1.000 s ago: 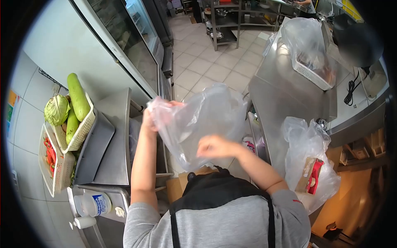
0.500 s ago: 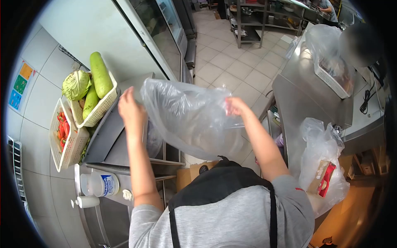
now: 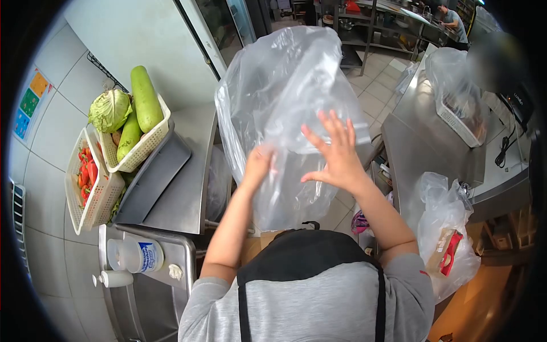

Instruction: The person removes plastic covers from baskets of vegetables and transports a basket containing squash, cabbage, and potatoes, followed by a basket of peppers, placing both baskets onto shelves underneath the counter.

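Note:
A large clear plastic bag (image 3: 273, 80) hangs in front of me, puffed out with air and stretching up and away from my body. My left hand (image 3: 260, 166) is closed on the bag's near part, its fingers partly smeared by motion. Beside it, my right hand (image 3: 337, 151) has its fingers spread wide against or just over the plastic; whether it touches the film I cannot tell. Nothing is gripped in that hand. Through the see-through film the floor shows faintly.
On the left counter (image 3: 188, 199) stand a basket (image 3: 162, 128) with cabbage (image 3: 110, 111) and long green gourds (image 3: 146, 98), and a basket (image 3: 85, 219) of red peppers (image 3: 88, 174). A steel counter (image 3: 407, 148) at right holds bagged goods (image 3: 456, 85). A person (image 3: 454, 24) stands far off.
The bag has risen and swelled upward, away from me. My left hand has moved right and closed on it; my right hand has let go and spread its fingers.

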A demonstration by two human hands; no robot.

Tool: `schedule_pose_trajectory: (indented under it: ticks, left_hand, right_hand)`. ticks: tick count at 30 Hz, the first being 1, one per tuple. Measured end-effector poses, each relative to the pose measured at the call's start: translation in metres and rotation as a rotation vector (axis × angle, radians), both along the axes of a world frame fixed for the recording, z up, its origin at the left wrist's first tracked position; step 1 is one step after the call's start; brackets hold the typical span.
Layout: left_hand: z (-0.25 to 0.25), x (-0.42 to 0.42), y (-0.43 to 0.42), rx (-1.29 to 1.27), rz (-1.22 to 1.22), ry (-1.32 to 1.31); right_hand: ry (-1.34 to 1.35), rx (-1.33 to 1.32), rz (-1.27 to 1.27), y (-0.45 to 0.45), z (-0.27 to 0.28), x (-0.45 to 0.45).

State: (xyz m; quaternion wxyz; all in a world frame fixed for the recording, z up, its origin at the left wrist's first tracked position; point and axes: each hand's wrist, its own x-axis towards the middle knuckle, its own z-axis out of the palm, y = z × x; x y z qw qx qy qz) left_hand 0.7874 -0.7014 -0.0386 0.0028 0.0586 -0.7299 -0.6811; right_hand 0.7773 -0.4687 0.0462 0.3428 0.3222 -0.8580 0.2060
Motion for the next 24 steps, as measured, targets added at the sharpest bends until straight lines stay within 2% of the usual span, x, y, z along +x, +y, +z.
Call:
schedule_pose_trajectory:
  ticks: [1, 2, 3, 4, 5, 6, 7, 8, 9, 11, 12, 14, 16, 17, 19, 21, 22, 23, 24]
  left_hand:
    - [0.025, -0.007, -0.017, -0.108, -0.030, -0.099]
    - [0.046, -0.014, -0.032, -0.212, -0.062, -0.199]
    - [0.063, -0.014, -0.039, -0.132, -0.130, -0.174]
    - [0.075, -0.016, -0.044, -0.053, -0.196, -0.144]
    - [0.081, -0.021, -0.051, -0.079, -0.175, -0.168]
    - [0.075, -0.033, -0.056, 0.022, -0.160, -0.191]
    - [0.062, -0.052, -0.063, 0.122, -0.143, -0.212]
    - [0.057, -0.064, -0.067, 0.223, -0.126, -0.232]
    - [0.077, -0.061, -0.041, 0.337, -0.057, -0.264]
    - [0.071, -0.083, -0.021, 0.611, -0.258, -0.335]
    - [0.080, -0.086, -0.007, 0.624, -0.318, -0.336]
    - [0.088, -0.089, 0.006, 0.715, -0.532, -0.289]
    - [0.088, -0.071, 0.014, 0.483, -0.304, 0.067]
    - [0.086, -0.058, 0.016, 0.361, -0.188, 0.242]
    - [0.030, -0.025, -0.006, -0.874, -0.277, 0.613]
    - [-0.014, 0.016, -0.028, -1.652, -0.403, 0.317]
    - [-0.061, 0.018, -0.059, -1.514, -0.360, 0.111]
    - [-0.092, 0.013, -0.094, -1.372, -0.316, -0.084]
    - [-0.086, 0.012, -0.115, -1.313, -0.256, -0.264]
  right_hand:
    - [-0.019, 0.156, -0.116, 0.003, -0.023, -0.005]
    - [-0.117, 0.178, -0.181, 0.016, -0.040, -0.017]
    - [-0.212, 0.205, -0.250, 0.030, -0.057, -0.028]
    - [-0.380, 0.091, -0.268, 0.052, -0.061, -0.050]
    - [-0.415, 0.047, -0.350, 0.067, -0.051, -0.058]
    - [-0.454, 0.002, -0.432, 0.075, -0.034, -0.058]
    - [-0.302, -0.051, -0.442, 0.072, -0.012, -0.050]
    - [-0.208, -0.073, -0.284, 0.057, 0.012, -0.036]
    - [-0.120, -0.094, -0.126, 0.031, 0.025, -0.018]
    - [-0.127, -0.134, 0.217, -0.017, 0.007, -0.001]
    - [-0.114, -0.101, 0.341, -0.035, -0.002, 0.001]
    - [-0.016, 0.168, 0.387, -0.048, -0.012, -0.006]
    - [-0.228, 0.016, 0.266, -0.032, -0.010, -0.044]
    - [-0.169, -0.167, 0.174, -0.022, -0.006, -0.060]
    - [-0.086, -0.438, 0.053, 0.018, 0.006, -0.096]
    - [-0.279, -0.562, -0.117, 0.082, 0.022, -0.129]
    - [-0.422, -0.676, -0.174, 0.112, 0.037, -0.132]
    - [-0.352, -0.642, -0.147, 0.145, 0.045, -0.139]
    - [-0.282, -0.607, -0.121, 0.178, 0.051, -0.145]
